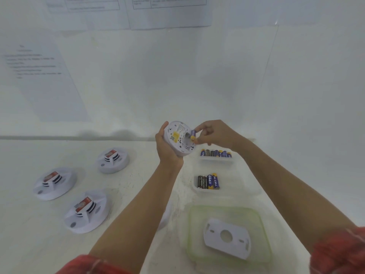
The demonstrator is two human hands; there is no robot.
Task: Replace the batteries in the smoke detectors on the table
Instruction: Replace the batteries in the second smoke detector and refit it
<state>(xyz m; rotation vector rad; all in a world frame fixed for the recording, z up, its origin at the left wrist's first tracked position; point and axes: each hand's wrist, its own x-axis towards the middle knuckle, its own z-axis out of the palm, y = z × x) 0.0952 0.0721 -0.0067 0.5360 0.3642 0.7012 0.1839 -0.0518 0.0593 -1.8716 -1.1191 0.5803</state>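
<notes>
We take the detector held in the air as our landmark. The left hand grips it from its left and underside, fingers curled round the rim. Its back face is tilted toward the camera and the battery bay is open. The right hand is at the detector's right edge, thumb and fingertips pinching a purple battery while the other fingers curl in.

The battery lies just right of the bay, at its mouth; we cannot tell whether it touches. Its long axis runs steeply, with the yellow end down toward the bay and the purple end up under the fingertips. We judge that the coming move turns on laying that axis in line with the slot. We cannot tell whether the cell is going in or coming out. The right hand is the one on the cell; the left only steadies.

Below and right of the detector sit the first tray and the second tray, both holding batteries. Lower still lies a mounting plate. The other detectors lie down to its left.
</notes>
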